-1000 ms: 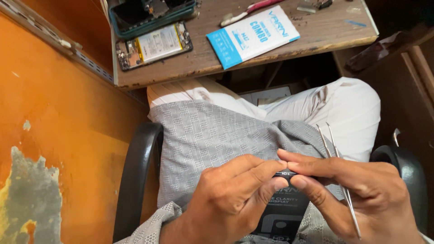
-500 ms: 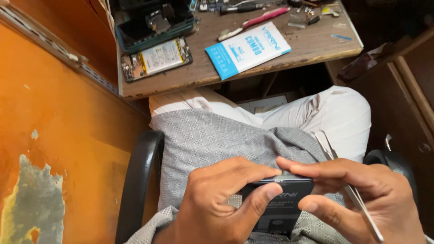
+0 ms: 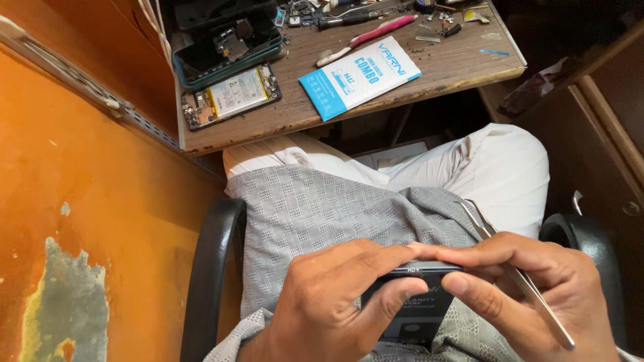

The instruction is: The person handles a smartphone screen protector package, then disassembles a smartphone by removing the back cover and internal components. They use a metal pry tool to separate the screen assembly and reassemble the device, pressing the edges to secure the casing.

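Dark phone (image 3: 416, 302) low over the lap, pinched from both sides, left hand (image 3: 329, 302) clamped on its left edge, right hand (image 3: 530, 295) clamped on its right edge with tweezers (image 3: 516, 275) tucked along the fingers, opened phone (image 3: 231, 95) and blue-white packet (image 3: 359, 75) on wooden desk (image 3: 443, 74) beyond

Two hands in view: left hand (image 3: 322, 302) and right hand (image 3: 530, 288), sharing one dark phone (image 3: 409, 302); one pair of tweezers (image 3: 516, 275). On the wooden tabletop (image 3: 402, 87): one opened phone (image 3: 231, 96) at the left edge, one teal-rimmed back cover (image 3: 228, 43) at the far left corner, one blue-and-white packet (image 3: 359, 77) by the near edge, one pink toothbrush (image 3: 365, 39).
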